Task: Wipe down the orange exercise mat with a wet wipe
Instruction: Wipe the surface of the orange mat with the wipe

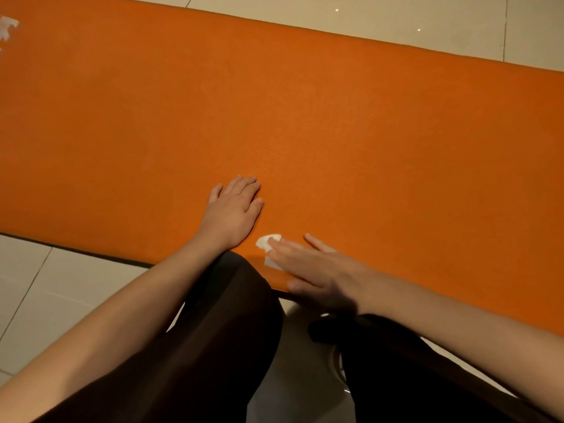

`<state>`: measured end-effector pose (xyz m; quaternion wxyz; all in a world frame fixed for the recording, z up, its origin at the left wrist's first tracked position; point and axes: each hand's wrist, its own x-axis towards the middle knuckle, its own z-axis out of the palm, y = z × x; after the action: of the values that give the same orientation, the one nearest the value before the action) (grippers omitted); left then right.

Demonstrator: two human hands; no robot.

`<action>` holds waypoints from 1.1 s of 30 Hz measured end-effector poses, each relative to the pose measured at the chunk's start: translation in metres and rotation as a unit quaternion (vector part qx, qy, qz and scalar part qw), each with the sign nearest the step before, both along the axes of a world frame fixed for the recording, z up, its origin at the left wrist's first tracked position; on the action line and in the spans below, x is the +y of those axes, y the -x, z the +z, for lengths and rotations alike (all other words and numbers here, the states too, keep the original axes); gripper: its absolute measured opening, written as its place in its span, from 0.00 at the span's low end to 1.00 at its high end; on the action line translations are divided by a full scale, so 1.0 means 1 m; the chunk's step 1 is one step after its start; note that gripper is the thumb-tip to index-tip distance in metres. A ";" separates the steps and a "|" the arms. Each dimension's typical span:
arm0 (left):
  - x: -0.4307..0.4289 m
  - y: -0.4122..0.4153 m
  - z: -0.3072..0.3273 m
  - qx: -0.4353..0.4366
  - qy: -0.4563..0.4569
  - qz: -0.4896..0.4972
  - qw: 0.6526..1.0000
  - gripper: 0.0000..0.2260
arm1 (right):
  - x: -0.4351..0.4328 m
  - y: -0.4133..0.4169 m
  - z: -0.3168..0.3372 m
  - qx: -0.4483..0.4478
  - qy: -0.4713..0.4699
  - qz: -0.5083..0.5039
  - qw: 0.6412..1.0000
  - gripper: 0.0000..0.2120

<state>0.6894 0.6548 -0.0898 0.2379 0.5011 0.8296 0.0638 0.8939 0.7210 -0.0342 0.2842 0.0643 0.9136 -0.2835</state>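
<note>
The orange mat (305, 117) fills the middle of the frame. The left hand (233, 209) lies flat on it, fingers straight. Low in the middle, the right hand (317, 270) presses a white wipe (265, 242) down with straight fingers, near the mat's close edge. This looks like the wiping step. Next, the wipe must slide over the rest.

Indoor room w/ a hard tiled floor (61, 285): big glossy cream tiles w/ thin grout lines, seen near left & far right. Orange exercise mat (274, 117) lies flat straight on the tiles, so a workout spot; home or gym, can't tell which. 2 tiny light specks (336, 9) reflect in the far tiles. Lighting is warm & dim. Person's dark trousers (213, 331) sit low, at floor level.
</note>
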 end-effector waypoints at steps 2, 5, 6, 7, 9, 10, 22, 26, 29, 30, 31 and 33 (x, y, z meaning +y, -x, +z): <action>0.000 0.000 0.000 -0.003 -0.003 0.006 1.000 0.21 | 0.013 0.001 -0.012 -0.004 -0.056 -0.078 0.995 0.28; -0.001 0.000 0.000 -0.009 -0.016 0.013 1.000 0.21 | 0.011 0.010 -0.021 -0.026 -0.070 -0.141 0.987 0.28; -0.001 0.000 0.000 -0.009 -0.018 0.013 1.000 0.21 | 0.005 0.013 -0.021 -0.037 -0.060 -0.118 0.991 0.29; -0.002 0.000 0.000 -0.008 -0.018 0.012 1.000 0.21 | 0.000 0.014 -0.021 -0.042 -0.049 -0.090 0.994 0.29; -0.002 -0.001 0.001 -0.003 -0.014 0.008 1.000 0.22 | 0.004 0.009 -0.020 -0.028 -0.040 -0.078 0.996 0.28; -0.002 -0.001 0.001 -0.001 -0.011 0.006 1.000 0.22 | 0.012 0.007 -0.022 -0.011 -0.042 -0.102 0.994 0.27; 0.002 -0.002 0.000 0.020 0.024 -0.002 0.999 0.23 | 0.053 0.015 -0.048 0.011 -0.089 -0.187 0.978 0.28; 0.002 -0.002 0.002 0.016 0.025 -0.004 1.000 0.23 | 0.058 0.028 -0.057 0.018 -0.118 -0.250 0.961 0.30; 0.002 -0.002 0.001 0.019 0.027 -0.007 0.999 0.23 | 0.036 0.030 -0.046 0.048 -0.050 -0.152 0.986 0.30; 0.002 -0.002 0.001 0.020 0.027 -0.008 0.999 0.23 | 0.040 0.029 -0.045 0.051 -0.046 -0.134 0.989 0.30; 0.002 -0.002 0.001 0.020 0.029 -0.008 0.999 0.23 | 0.049 0.028 -0.046 0.045 -0.057 -0.133 0.988 0.29; 0.002 -0.003 0.002 0.019 0.032 -0.004 0.999 0.23 | 0.074 0.029 -0.053 0.005 -0.109 -0.184 0.977 0.29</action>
<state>0.6920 0.6567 -0.0879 0.2380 0.4979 0.8335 0.0266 0.8653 0.7946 -0.0874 0.2141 0.2608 0.9129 -0.2296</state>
